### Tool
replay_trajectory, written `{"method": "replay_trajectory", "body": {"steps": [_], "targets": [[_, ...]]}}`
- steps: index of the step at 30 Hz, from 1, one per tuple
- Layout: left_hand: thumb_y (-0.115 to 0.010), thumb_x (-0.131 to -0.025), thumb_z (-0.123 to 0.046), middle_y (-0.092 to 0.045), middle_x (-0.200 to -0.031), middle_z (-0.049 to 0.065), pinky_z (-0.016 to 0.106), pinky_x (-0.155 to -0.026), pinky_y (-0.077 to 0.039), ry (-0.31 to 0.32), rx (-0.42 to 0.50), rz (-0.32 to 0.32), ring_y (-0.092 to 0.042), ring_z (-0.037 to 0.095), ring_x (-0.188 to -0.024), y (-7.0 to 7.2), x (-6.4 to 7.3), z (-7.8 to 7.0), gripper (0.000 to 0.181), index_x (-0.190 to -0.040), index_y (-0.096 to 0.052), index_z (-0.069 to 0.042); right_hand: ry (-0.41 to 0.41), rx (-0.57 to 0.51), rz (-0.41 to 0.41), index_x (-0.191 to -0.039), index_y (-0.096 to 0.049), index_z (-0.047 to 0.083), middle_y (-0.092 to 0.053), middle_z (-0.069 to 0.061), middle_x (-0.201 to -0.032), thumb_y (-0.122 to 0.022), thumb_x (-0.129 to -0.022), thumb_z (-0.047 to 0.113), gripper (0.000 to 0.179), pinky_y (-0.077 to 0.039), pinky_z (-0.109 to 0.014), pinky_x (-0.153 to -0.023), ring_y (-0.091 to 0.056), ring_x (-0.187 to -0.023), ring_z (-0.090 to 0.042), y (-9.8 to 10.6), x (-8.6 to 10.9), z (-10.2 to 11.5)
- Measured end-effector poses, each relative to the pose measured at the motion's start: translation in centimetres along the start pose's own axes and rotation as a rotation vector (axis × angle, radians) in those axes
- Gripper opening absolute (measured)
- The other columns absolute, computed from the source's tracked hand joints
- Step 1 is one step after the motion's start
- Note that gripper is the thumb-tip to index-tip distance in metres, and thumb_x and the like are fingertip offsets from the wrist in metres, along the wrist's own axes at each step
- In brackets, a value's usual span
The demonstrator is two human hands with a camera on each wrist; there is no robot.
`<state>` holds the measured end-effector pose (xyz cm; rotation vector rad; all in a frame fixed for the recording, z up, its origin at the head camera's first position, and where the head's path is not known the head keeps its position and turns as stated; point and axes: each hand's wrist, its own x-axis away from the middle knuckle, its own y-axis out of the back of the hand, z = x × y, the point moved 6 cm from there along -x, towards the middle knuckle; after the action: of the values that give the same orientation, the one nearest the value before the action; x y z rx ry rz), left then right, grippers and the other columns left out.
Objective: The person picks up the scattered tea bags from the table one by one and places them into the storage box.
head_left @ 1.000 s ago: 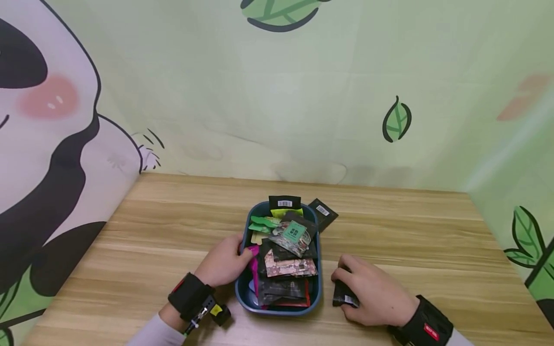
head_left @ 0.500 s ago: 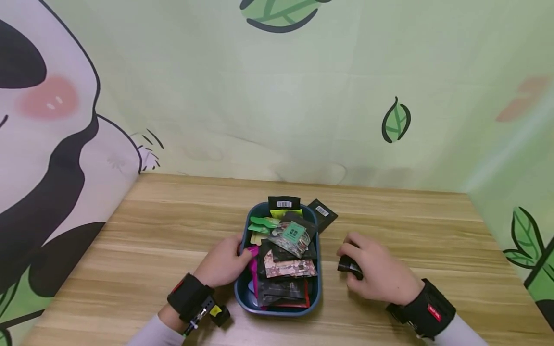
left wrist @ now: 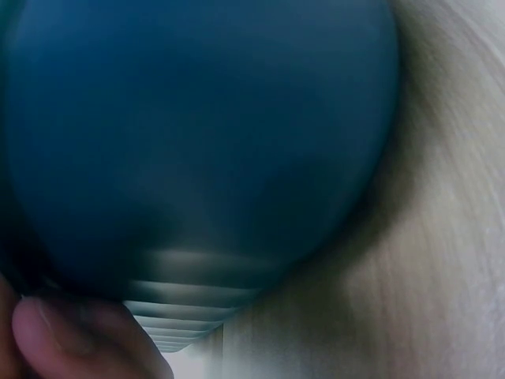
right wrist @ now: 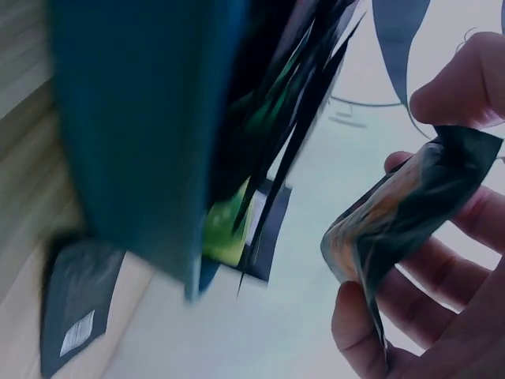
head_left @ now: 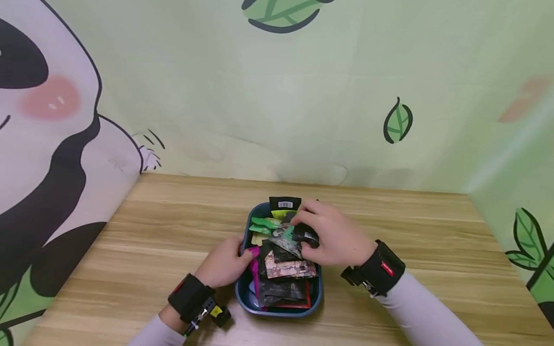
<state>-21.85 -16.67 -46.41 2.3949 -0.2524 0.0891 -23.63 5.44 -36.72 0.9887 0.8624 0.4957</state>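
A dark blue plastic basket filled with small packets stands on the table. My left hand grips its left side, thumb over the rim; in the left wrist view the basket's outer wall takes up most of the picture. Over the basket's right rim, my right hand holds a small black packet between thumb and fingers, above the pile. Seen by the right wrist camera, this packet is bent, with an orange print on one face.
Beside the basket, a black packet with a barcode label lies on the wooden table, mostly hidden behind my right hand in the head view. Another black barcoded packet sticks up above the back rim. A printed backdrop rises behind.
My right hand has carried the small black packet up from the table at the right and leftward over the basket. The left hand and the basket have stayed put.
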Motion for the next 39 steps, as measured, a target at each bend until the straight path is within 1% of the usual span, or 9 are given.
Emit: {"method": "replay_trajectory", "body": {"steps": [5, 10, 15, 19, 22, 25, 27, 33, 39], "targets": [[-0.054, -0.093, -0.027, -0.061, -0.080, 0.002, 0.032, -0.057, -0.048, -0.002, -0.001, 0.006, -0.058, 0.014, -0.065, 0.0, 0.0, 0.0, 0.027, -0.112, -0.066, -0.011, 0.062, -0.053, 0.022, -0.110, -0.069, 0.017, -0.050, 0.009, -0.105, -0.068, -0.075, 0.028, 0.037, -0.044, -0.024, -0.076, -0.047, -0.090, -0.005, -1.3, -2.2, 1.0], [-0.054, -0.093, -0.027, -0.062, -0.080, 0.002, 0.032, -0.057, -0.048, -0.007, 0.006, 0.017, -0.059, 0.014, -0.065, -0.1, 0.0, 0.0, 0.025, -0.109, -0.065, -0.011, 0.124, -0.073, 0.013, -0.110, -0.069, 0.014, -0.051, 0.007, -0.106, -0.067, -0.075, 0.028, 0.037, -0.044, -0.023, -0.078, -0.048, -0.091, -0.006, -2.2, -3.5, 1.4], [-0.055, -0.093, -0.028, -0.062, -0.081, 0.001, 0.032, -0.059, -0.048, -0.016, 0.001, 0.008, -0.058, 0.014, -0.067, -0.1, 0.0, 0.0, 0.024, -0.109, -0.065, -0.013, 0.125, -0.096, 0.012, -0.111, -0.068, 0.014, -0.051, 0.008, -0.106, -0.065, -0.075, 0.026, 0.038, -0.043, -0.021, -0.076, -0.049, -0.090, -0.005, -2.3, -4.1, 1.3], [-0.055, -0.093, -0.027, -0.061, -0.081, 0.001, 0.032, -0.059, -0.046, -0.024, -0.006, -0.002, -0.057, 0.014, -0.068, 0.0, -0.1, -0.1, 0.025, -0.110, -0.065, -0.013, 0.107, -0.115, 0.047, -0.117, -0.066, 0.015, -0.052, 0.007, -0.111, -0.067, -0.077, 0.030, 0.044, -0.045, -0.023, -0.079, -0.050, -0.095, -0.006, -2.5, -4.1, 1.0], [-0.055, -0.093, -0.028, -0.062, -0.082, 0.001, 0.032, -0.060, -0.047, -0.025, -0.002, -0.006, -0.058, 0.014, -0.068, 0.0, -0.1, -0.1, 0.027, -0.112, -0.065, -0.012, 0.071, -0.111, 0.096, -0.135, -0.058, 0.019, -0.050, 0.004, -0.131, -0.071, -0.078, 0.045, 0.064, -0.046, -0.028, -0.091, -0.050, -0.113, -0.010, -2.7, -3.7, 0.7], [-0.056, -0.093, -0.029, -0.062, -0.081, 0.000, 0.032, -0.060, -0.047, -0.027, -0.009, -0.011, -0.058, 0.014, -0.069, 0.0, 0.0, 0.0, 0.029, -0.113, -0.066, -0.012, 0.024, -0.107, 0.133, -0.152, -0.041, 0.027, -0.036, 0.001, -0.153, -0.070, -0.075, 0.062, 0.090, -0.042, -0.038, -0.102, -0.040, -0.134, -0.017, -2.9, -3.1, 0.1], [-0.056, -0.093, -0.030, -0.061, -0.080, 0.000, 0.032, -0.060, -0.046, -0.026, -0.021, -0.016, -0.057, 0.014, -0.069, -0.1, 0.0, 0.0, 0.028, -0.113, -0.066, -0.013, -0.010, -0.105, 0.137, -0.156, -0.033, 0.031, -0.027, 0.001, -0.160, -0.068, -0.073, 0.069, 0.098, -0.038, -0.043, -0.106, -0.033, -0.142, -0.020, -2.9, -2.7, -0.5], [-0.055, -0.093, -0.031, -0.057, -0.075, 0.000, 0.032, -0.058, -0.045, -0.021, -0.040, -0.015, -0.056, 0.015, -0.066, -0.2, -0.2, 0.1, 0.024, -0.108, -0.065, -0.015, -0.132, -0.100, 0.136, -0.158, -0.028, 0.033, -0.021, 0.001, -0.163, -0.065, -0.072, 0.075, 0.103, -0.038, -0.047, -0.106, -0.029, -0.145, -0.023, -2.6, -1.2, -3.7], [-0.054, -0.093, -0.030, -0.056, -0.074, 0.001, 0.033, -0.057, -0.045, -0.014, -0.040, -0.014, -0.055, 0.016, -0.065, -0.2, -0.2, 0.2, 0.022, -0.106, -0.064, -0.015, -0.272, -0.098, 0.142, -0.159, -0.028, 0.024, -0.021, -0.003, -0.164, -0.062, -0.074, 0.075, 0.104, -0.040, -0.049, -0.104, -0.033, -0.144, -0.028, -2.5, 0.5, -8.2]]}}
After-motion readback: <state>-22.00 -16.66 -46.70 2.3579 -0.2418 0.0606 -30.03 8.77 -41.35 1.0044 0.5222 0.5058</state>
